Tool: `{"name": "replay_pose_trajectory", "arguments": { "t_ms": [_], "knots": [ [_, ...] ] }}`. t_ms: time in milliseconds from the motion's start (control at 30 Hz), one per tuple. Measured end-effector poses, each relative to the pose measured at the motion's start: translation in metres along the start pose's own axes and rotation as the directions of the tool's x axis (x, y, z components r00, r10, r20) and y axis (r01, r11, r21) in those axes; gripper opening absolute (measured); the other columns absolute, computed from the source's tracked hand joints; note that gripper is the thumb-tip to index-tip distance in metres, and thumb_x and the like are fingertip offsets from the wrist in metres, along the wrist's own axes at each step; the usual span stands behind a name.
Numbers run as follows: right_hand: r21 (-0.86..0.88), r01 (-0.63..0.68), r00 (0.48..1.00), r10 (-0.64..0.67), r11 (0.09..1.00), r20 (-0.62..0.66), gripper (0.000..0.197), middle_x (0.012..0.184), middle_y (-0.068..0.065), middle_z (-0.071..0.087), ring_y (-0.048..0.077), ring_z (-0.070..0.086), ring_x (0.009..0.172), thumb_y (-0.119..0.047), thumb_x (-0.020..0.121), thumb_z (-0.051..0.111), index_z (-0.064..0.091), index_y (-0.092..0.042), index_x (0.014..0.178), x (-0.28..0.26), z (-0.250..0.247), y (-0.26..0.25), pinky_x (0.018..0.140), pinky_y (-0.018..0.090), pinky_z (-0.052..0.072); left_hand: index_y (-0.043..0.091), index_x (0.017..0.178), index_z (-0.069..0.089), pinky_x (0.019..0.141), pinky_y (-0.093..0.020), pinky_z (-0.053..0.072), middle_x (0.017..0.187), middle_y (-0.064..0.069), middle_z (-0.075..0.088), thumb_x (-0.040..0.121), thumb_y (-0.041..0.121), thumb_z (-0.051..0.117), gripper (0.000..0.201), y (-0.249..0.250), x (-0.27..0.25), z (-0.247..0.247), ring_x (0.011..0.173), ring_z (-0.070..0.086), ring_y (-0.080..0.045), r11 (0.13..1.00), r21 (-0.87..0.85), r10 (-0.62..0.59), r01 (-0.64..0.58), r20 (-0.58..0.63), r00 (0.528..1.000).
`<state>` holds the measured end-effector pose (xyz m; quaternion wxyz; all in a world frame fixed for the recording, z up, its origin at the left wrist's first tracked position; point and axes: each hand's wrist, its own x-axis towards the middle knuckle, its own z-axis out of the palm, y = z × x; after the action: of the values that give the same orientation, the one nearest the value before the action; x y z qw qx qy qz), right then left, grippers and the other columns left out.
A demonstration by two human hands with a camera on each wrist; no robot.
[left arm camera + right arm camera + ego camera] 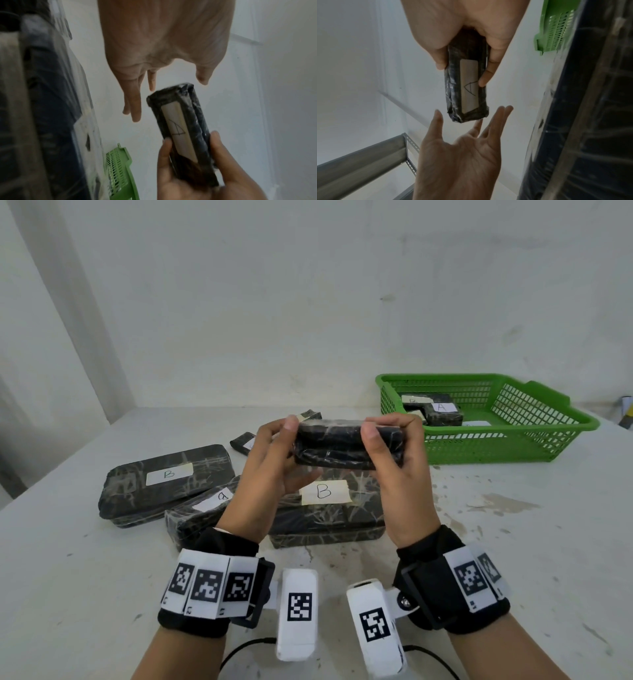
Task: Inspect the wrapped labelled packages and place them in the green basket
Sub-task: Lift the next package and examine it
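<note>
The right hand [390,453] has its thumb and fingers curled round one end of a small black wrapped package [346,445], raised above the table [85,577]. The left hand [270,470] is spread, its fingers straight and holding nothing; the wrist views show it just clear of the package's free end, though from the head view its thumb looks close enough to touch.

This reads as the inspection step. The package's label [469,86], marked A, faces away from the head camera and shows only in the wrist views. Next comes a carry toward the green basket [561,428] at two o'clock, then setting the package among those already inside.

Three large packages lie under the hands from nine to six o'clock. The one at six o'clock [329,515] is partly covered, its B label showing. Two smaller ones behind the left hand are mostly hidden. The labels in the basket are partly cut off by its wall.
</note>
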<state>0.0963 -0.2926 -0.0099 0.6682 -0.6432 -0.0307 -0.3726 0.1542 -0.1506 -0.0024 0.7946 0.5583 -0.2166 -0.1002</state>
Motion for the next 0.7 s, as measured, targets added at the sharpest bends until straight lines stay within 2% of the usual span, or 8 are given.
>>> {"name": "replay_pose_trajectory", "arguments": {
  "t_ms": [167, 233, 300, 367, 467, 567, 633, 700],
  "knots": [
    [0.092, -0.062, 0.994, 0.053, 0.994, 0.096, 0.046, 0.129, 0.012, 0.053, 0.032, 0.053, 0.124, -0.036, 0.08, 0.071, 0.055, -0.021, 0.12, 0.006, -0.007, -0.001, 0.104, 0.055, 0.046, 0.004, 0.126, 0.06, 0.069, -0.028, 0.06, 0.12, -0.018, 0.067, 0.081, 0.035, 0.06, 0.055, 0.002, 0.002, -0.003, 0.1, 0.072, -0.026, 0.999, -0.045, 0.0, -0.002, -0.03, 1.0],
    [0.134, -0.154, 0.986, 0.143, 0.979, 0.087, 0.057, 0.132, 0.003, 0.054, 0.022, 0.056, 0.124, -0.042, 0.081, 0.074, 0.05, -0.029, 0.131, 0.009, -0.008, -0.001, 0.103, 0.047, 0.049, 0.007, 0.124, 0.062, 0.07, -0.03, 0.061, 0.111, -0.009, 0.07, 0.079, 0.029, 0.064, 0.05, 0.0, 0.003, -0.006, 0.104, 0.069, -0.026, 0.998, -0.047, 0.034, -0.037, -0.054, 0.998],
    [0.213, -0.294, 0.955, 0.277, 0.932, 0.106, 0.068, 0.134, 0.003, 0.057, 0.018, 0.06, 0.122, -0.05, 0.082, 0.068, 0.045, -0.023, 0.139, 0.011, -0.008, -0.001, 0.099, 0.043, 0.053, 0.009, 0.124, 0.062, 0.071, -0.033, 0.062, 0.098, 0.0, 0.07, 0.082, 0.019, 0.069, 0.043, -0.002, 0.005, -0.009, 0.098, 0.069, -0.023, 0.996, -0.048, 0.071, -0.075, -0.074, 0.995],
    [0.238, -0.373, 0.927, 0.347, 0.897, 0.144, 0.06, 0.131, 0.009, 0.062, 0.025, 0.062, 0.12, -0.044, 0.085, 0.063, 0.049, -0.013, 0.135, 0.011, -0.008, 0.0, 0.092, 0.042, 0.057, 0.011, 0.125, 0.062, 0.072, -0.035, 0.061, 0.099, -0.001, 0.065, 0.081, 0.012, 0.073, 0.046, -0.003, 0.006, -0.011, 0.093, 0.066, -0.02, 0.994, -0.036, 0.102, -0.105, -0.08, 0.992],
    [0.267, -0.366, 0.929, 0.334, 0.892, 0.156, 0.023, 0.117, 0.003, 0.071, 0.023, 0.068, 0.109, -0.016, 0.096, 0.056, 0.059, -0.027, 0.115, 0.011, -0.009, 0.003, 0.081, 0.035, 0.06, 0.019, 0.132, 0.057, 0.076, -0.038, 0.061, 0.094, 0.001, 0.062, 0.079, 0.023, 0.065, 0.053, -0.001, 0.005, -0.01, 0.09, 0.064, -0.017, 0.994, -0.006, 0.111, -0.112, -0.06, 0.992],
    [0.292, -0.326, 0.94, 0.277, 0.899, 0.198, 0.031, 0.112, -0.004, 0.073, 0.018, 0.07, 0.105, -0.008, 0.097, 0.053, 0.058, -0.034, 0.113, 0.009, -0.008, 0.004, 0.079, 0.033, 0.06, 0.028, 0.135, 0.054, 0.08, -0.038, 0.061, 0.107, -0.008, 0.068, 0.088, 0.033, 0.069, 0.049, -0.001, 0.004, -0.007, 0.103, 0.069, -0.026, 0.996, 0.024, 0.085, -0.084, -0.037, 0.996],
    [0.318, -0.332, 0.936, 0.269, 0.888, 0.226, 0.033, 0.112, -0.005, 0.073, 0.018, 0.07, 0.105, -0.009, 0.095, 0.055, 0.058, -0.035, 0.114, 0.008, -0.007, 0.003, 0.078, 0.035, 0.061, 0.019, 0.134, 0.055, 0.075, -0.038, 0.062, 0.107, -0.011, 0.071, 0.092, 0.024, 0.064, 0.043, -0.002, 0.004, -0.007, 0.104, 0.07, -0.029, 0.995, 0.03, 0.099, -0.097, -0.066, 0.993],
    [0.331, -0.358, 0.927, 0.288, 0.873, 0.241, 0.036, 0.125, -0.003, 0.067, 0.022, 0.067, 0.113, -0.023, 0.087, 0.063, 0.057, -0.037, 0.12, 0.008, -0.006, 0.001, 0.078, 0.043, 0.06, 0.009, 0.13, 0.056, 0.07, -0.037, 0.062, 0.103, -0.012, 0.073, 0.093, 0.012, 0.061, 0.037, -0.003, 0.005, -0.009, 0.1, 0.071, -0.028, 0.993, 0.022, 0.119, -0.117, -0.077, 0.99]
  ]
}}
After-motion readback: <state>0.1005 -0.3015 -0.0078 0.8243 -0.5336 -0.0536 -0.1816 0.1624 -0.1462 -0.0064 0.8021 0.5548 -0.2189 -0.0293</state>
